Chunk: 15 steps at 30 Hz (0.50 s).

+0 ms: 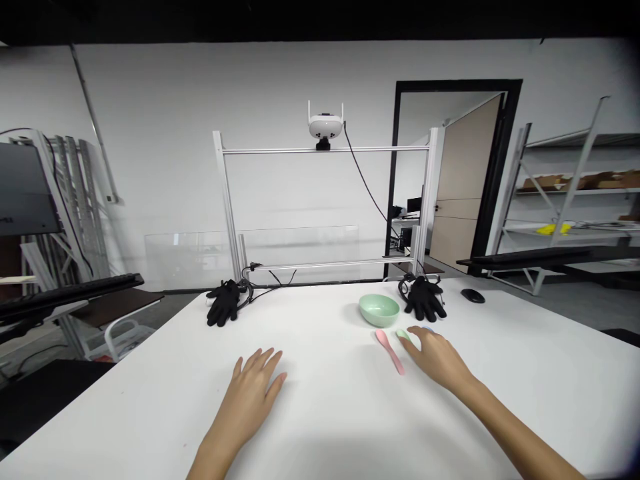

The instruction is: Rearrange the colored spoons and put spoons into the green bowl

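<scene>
Mint-green bowl (379, 310), pink spoon (390, 351), black gloves (223, 303)

We log, beside the glossy green plastic bowl (379, 309): smooth pink plastic spoon (389, 351), matt black cloth glove (426, 299), smooth white matt bench (150, 413).

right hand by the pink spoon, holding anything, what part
Nothing clearly held: the right hand just touches a green utensil at its end, no grip showing.

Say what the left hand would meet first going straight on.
Probably nothing: ahead of the left hand, the way looks free to the far table edge, between glove and bowl.
</scene>
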Each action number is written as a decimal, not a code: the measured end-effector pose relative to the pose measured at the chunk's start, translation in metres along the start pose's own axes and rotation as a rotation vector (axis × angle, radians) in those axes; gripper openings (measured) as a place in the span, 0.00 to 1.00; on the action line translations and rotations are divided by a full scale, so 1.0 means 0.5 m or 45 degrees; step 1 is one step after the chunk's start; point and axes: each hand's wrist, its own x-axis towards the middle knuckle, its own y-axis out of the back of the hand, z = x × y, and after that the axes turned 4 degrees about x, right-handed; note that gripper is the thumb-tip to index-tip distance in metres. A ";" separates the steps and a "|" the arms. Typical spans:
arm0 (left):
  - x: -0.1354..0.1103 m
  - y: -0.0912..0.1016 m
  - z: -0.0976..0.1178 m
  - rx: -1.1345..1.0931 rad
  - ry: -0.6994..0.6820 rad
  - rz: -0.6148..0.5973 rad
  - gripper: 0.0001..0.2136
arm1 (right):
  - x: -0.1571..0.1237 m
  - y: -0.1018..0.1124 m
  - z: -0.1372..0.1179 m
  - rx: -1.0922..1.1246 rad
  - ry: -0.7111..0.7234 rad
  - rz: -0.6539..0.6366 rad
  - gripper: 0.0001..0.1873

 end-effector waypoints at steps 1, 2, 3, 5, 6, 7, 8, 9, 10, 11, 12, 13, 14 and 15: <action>0.002 0.002 0.000 0.006 0.005 -0.004 0.25 | -0.006 0.004 -0.004 0.029 0.017 0.006 0.28; 0.003 0.005 0.001 0.013 0.009 -0.009 0.25 | -0.011 0.007 -0.008 0.053 0.029 0.011 0.29; 0.004 0.007 0.002 0.018 0.011 -0.014 0.25 | -0.016 0.010 -0.011 0.074 0.039 0.020 0.30; 0.006 0.010 0.003 0.027 0.012 -0.020 0.25 | -0.024 0.013 -0.014 0.105 0.062 0.042 0.32; 0.006 0.011 0.004 0.031 0.011 -0.022 0.25 | -0.026 0.013 -0.014 0.116 0.075 0.049 0.33; 0.006 0.012 0.005 0.035 0.012 -0.024 0.25 | -0.029 0.012 -0.013 0.122 0.086 0.051 0.33; 0.007 0.012 0.005 0.039 0.014 -0.028 0.25 | -0.031 0.010 -0.012 0.123 0.098 0.046 0.34; 0.007 0.012 0.005 0.042 0.019 -0.034 0.25 | -0.033 0.008 -0.009 0.120 0.113 0.037 0.34; 0.008 0.011 0.005 0.044 0.025 -0.042 0.25 | -0.036 0.005 -0.007 0.115 0.130 0.029 0.34; 0.008 0.010 0.005 0.045 0.029 -0.051 0.25 | -0.039 0.002 -0.004 0.111 0.148 0.027 0.34; 0.009 0.009 0.005 0.045 0.034 -0.059 0.26 | -0.042 -0.001 -0.001 0.110 0.166 0.029 0.33; 0.009 0.008 0.004 0.043 0.038 -0.066 0.26 | -0.046 -0.004 0.002 0.114 0.188 0.034 0.33; 0.010 0.007 0.004 0.041 0.040 -0.072 0.26 | -0.049 -0.007 0.005 0.122 0.214 0.040 0.32; 0.010 0.006 0.003 0.039 0.042 -0.074 0.26 | -0.052 -0.009 0.007 0.131 0.243 0.047 0.31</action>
